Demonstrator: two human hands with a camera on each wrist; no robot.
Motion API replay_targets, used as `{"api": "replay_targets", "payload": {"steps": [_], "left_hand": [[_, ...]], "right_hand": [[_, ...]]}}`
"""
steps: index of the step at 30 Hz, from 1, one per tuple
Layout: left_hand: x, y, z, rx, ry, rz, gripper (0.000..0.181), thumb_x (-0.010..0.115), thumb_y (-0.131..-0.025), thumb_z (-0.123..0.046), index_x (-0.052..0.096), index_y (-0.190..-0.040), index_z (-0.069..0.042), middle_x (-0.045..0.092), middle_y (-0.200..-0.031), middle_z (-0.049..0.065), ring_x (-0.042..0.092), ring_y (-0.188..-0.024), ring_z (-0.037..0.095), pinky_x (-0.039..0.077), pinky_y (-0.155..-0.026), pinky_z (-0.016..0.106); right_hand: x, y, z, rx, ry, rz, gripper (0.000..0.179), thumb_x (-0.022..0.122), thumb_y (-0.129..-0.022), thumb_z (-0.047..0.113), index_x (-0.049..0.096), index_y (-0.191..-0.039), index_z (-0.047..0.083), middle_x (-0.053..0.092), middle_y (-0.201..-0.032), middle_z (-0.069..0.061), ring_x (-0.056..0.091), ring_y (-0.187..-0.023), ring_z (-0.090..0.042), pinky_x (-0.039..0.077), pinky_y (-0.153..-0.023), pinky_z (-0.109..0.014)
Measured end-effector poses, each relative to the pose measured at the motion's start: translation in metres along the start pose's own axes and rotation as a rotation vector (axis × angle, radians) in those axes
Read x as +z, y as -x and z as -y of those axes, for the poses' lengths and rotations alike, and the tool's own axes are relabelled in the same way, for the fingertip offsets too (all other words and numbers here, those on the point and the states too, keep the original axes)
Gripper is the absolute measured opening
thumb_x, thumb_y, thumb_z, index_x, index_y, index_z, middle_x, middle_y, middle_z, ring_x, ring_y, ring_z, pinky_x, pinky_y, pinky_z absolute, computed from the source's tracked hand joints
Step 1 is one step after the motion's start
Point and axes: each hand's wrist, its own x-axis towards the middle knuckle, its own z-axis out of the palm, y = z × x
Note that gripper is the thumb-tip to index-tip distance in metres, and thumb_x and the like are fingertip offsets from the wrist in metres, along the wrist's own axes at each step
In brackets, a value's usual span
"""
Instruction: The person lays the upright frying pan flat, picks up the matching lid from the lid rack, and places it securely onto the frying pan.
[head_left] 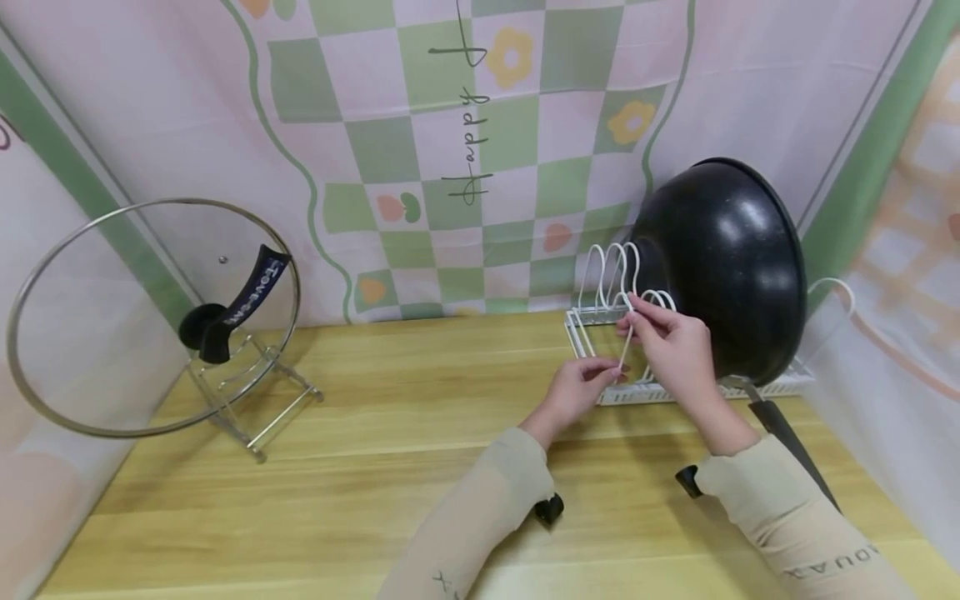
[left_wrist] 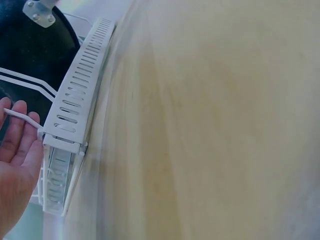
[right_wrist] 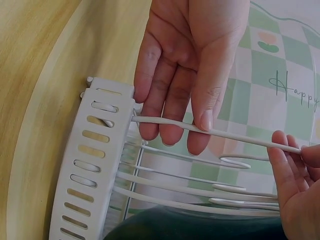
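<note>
A white pan rack [head_left: 697, 390] with slotted rails stands at the back right, and looped wire dividers [head_left: 617, 265] rise from it. Low on one white wire divider [right_wrist: 240, 136], close to the slotted rail [right_wrist: 82, 150], my left hand [head_left: 576, 387] pinches the wire between thumb and fingers. My right hand [head_left: 678, 346] grips the same divider near its upper bend. A black wok [head_left: 720, 267] leans on its side in the rack, just right of my right hand. Its dark handle [head_left: 787, 442] points toward the front right, partly behind my right forearm.
At the left, a glass lid [head_left: 112, 429] with a metal rim and black knob leans upright on a wire stand [head_left: 281, 417]. Patterned cloth [head_left: 420, 158] hangs behind the wooden table [head_left: 360, 383]. Another white wire loop [head_left: 832, 287] stands right of the wok.
</note>
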Motion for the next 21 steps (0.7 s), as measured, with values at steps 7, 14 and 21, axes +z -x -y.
{"api": "replay_targets", "payload": {"steps": [7, 14, 21], "left_hand": [[-0.0004, 0.0, -0.0006, 0.001, -0.007, 0.002, 0.02, 0.063, -0.102, -0.011, 0.074, -0.116, 0.0, 0.076, -0.108, 0.007, 0.069, -0.095, 0.003, 0.053, -0.085, 0.017], [-0.0034, 0.0005, -0.0027, -0.013, -0.017, -0.001, 0.021, 0.064, -0.102, -0.012, 0.074, -0.117, -0.002, 0.076, -0.108, 0.008, 0.068, -0.095, 0.002, 0.053, -0.085, 0.016], [-0.0087, 0.0012, -0.0007, -0.011, -0.015, -0.008, 0.021, 0.063, -0.102, -0.012, 0.075, -0.116, -0.002, 0.077, -0.105, 0.004, 0.068, -0.096, 0.002, 0.053, -0.086, 0.017]], "right_hand": [[0.0003, -0.0005, -0.0007, 0.006, 0.037, 0.001, 0.029, 0.062, -0.101, 0.0, 0.066, -0.128, -0.009, 0.072, -0.095, -0.026, 0.066, -0.075, 0.008, 0.055, -0.07, -0.012], [0.0029, -0.0005, -0.002, 0.012, 0.054, 0.002, 0.029, 0.061, -0.102, 0.001, 0.065, -0.13, -0.006, 0.071, -0.099, -0.03, 0.064, -0.075, 0.01, 0.054, -0.071, -0.01], [0.0079, -0.0004, -0.0008, 0.018, 0.067, 0.009, 0.031, 0.06, -0.103, 0.004, 0.065, -0.133, -0.004, 0.071, -0.102, -0.03, 0.064, -0.076, 0.01, 0.053, -0.072, -0.009]]}}
